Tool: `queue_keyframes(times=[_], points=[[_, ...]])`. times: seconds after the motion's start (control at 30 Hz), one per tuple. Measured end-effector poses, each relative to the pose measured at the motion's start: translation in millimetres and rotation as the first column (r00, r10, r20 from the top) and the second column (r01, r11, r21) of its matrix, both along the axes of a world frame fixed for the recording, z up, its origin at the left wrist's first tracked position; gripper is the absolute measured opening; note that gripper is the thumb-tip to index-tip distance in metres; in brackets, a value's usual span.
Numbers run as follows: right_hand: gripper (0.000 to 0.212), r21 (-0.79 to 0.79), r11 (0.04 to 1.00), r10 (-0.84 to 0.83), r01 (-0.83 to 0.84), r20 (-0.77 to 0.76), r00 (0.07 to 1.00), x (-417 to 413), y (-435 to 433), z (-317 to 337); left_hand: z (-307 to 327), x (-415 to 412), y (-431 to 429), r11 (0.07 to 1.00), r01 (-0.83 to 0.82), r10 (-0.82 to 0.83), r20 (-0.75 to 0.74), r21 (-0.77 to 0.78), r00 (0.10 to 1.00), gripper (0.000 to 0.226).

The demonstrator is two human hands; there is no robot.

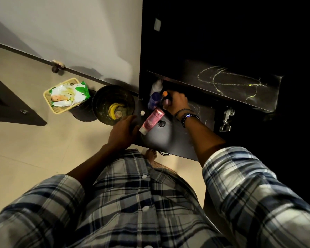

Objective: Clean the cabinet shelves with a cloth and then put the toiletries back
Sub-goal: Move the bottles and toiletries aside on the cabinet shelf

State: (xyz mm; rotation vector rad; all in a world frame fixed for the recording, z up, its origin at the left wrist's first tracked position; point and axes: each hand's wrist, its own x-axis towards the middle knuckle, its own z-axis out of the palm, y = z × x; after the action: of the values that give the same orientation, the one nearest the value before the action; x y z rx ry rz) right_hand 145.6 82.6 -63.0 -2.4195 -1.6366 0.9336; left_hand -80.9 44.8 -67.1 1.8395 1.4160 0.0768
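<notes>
right hand [175,102] curls round an orange-capped bottle [165,93] at the shelf's [168,138] back left corner, beside a blue bottle [154,100]; pink tube [151,120] lies near the left edge; left hand [123,130] rests there, grip unclear

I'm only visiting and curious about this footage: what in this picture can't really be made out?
All in the head view:
- Orange-capped bottle: the right hand gripping it covers its body; only the cap shows.
- Cabinet upper interior: lost in darkness.
- Blue bottle label: blurred.
- Left hand: fingertips merge with the dark panel; grip unclear.
</notes>
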Motion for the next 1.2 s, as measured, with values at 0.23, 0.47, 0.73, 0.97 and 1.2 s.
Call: queue_keyframes(times=[0.23, 0.47, 0.73, 0.97, 1.2], points=[[0.054, 0.033, 0.986, -0.161, 0.164, -0.06, 0.985, 10.0, -23.6, 18.1, 9.3, 5.3, 2.8, 0.985, -0.043, 0.045, -0.005, 0.168, 0.999, 0.035], [0.048, 0.022, 0.944, -0.329, 0.329, 0.118, 0.937, 45.1, -100.7, 47.8, 35.3, 66.9, -11.1, 0.925, 0.217, -0.252, 0.079, 0.311, 0.964, 0.027], [0.036, -0.041, 0.921, -0.369, 0.387, 0.229, 0.901, 74.7, -174.3, 51.1, 8.6, 139.3, -51.9, 0.864, 0.496, -0.504, 0.105, 0.088, 0.858, 0.038], [0.037, -0.124, 0.934, -0.3, 0.335, 0.24, 0.923, 76.9, -175.6, 39.5, -11.9, 167.2, -73.3, 0.819, 0.57, -0.574, 0.092, 0.069, 0.814, 0.048], [0.028, -0.117, 0.929, -0.318, 0.352, 0.237, 0.918, 78.6, -179.8, 43.2, -15.6, 203.0, -92.3, 0.799, 0.599, -0.601, 0.045, 0.05, 0.798, 0.044]])
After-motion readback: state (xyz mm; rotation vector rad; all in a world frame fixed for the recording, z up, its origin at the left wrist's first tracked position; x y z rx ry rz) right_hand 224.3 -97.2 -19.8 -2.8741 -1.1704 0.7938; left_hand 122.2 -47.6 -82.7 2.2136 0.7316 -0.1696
